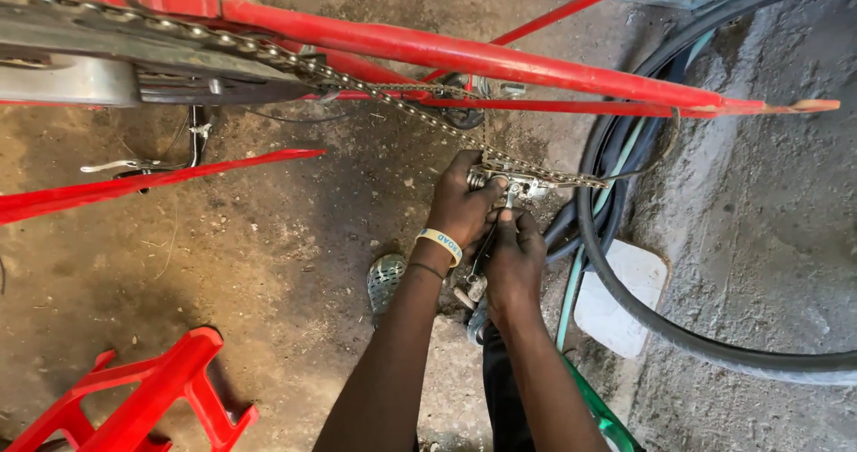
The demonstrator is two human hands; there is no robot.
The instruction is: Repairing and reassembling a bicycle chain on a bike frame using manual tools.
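Where greasy steel chain sags, left hand and right hand, each grip tight around metal derailleur.

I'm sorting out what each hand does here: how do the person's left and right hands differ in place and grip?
The left hand reaches higher, its fingers wrapped on the small silver metal derailleur under the greasy bicycle chain; the right hand sits lower, holding a slim dark-handled tool pointed up at it. The left wrist wears a pale wristband; the right is bare. Both work close together at the same part.
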